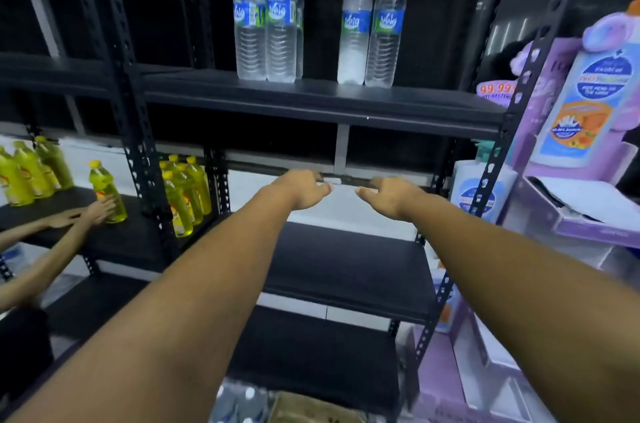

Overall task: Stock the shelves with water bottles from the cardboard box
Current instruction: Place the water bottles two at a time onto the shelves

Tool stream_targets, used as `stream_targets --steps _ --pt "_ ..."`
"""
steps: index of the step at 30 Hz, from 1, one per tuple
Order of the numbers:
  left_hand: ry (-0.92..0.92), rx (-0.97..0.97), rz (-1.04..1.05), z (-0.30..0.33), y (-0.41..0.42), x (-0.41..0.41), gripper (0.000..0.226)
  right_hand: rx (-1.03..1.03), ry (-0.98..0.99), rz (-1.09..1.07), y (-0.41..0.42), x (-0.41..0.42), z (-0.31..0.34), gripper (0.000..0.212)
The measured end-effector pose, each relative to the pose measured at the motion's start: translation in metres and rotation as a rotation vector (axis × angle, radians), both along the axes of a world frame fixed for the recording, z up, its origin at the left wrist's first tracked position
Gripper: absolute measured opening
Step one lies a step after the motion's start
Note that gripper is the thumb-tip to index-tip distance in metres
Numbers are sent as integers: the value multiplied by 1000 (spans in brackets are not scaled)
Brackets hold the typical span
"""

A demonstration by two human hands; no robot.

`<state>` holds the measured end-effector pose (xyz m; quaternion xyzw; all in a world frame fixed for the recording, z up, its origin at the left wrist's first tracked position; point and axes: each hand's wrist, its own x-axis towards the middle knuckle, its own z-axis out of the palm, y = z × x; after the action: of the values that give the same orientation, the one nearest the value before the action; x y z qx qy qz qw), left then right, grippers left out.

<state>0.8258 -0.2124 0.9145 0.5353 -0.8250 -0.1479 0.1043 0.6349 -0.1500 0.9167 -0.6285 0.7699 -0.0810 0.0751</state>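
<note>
Between loads, the left hand (304, 188) and right hand (389, 195) hang empty and relaxed below the stocked water bottles (266, 20); likely next, the near cardboard box (311, 408).

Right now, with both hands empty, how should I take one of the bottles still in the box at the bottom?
Come from straight above. The boxed bottles stand upright, packed together, with only caps and shoulders showing, so wrap the fingers round a neck just under the cap and lift vertically; the sides look blocked by neighbours and the cardboard box.

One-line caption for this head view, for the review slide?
Empty left hand and right hand reach under the shelf holding six water bottles.
</note>
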Motion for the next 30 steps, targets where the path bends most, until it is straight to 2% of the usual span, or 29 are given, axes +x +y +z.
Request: stream_targets --steps 11,22,30 --pt "-26 254 23 -141 -15 66 65 283 -138 45 -24 68 -144 75" --pt "-80 561 36 -311 -48 154 70 553 -278 22 -54 155 -316 76" --pt "-104 605 62 -450 -55 210 59 660 -271 20 -72 205 -448 68"
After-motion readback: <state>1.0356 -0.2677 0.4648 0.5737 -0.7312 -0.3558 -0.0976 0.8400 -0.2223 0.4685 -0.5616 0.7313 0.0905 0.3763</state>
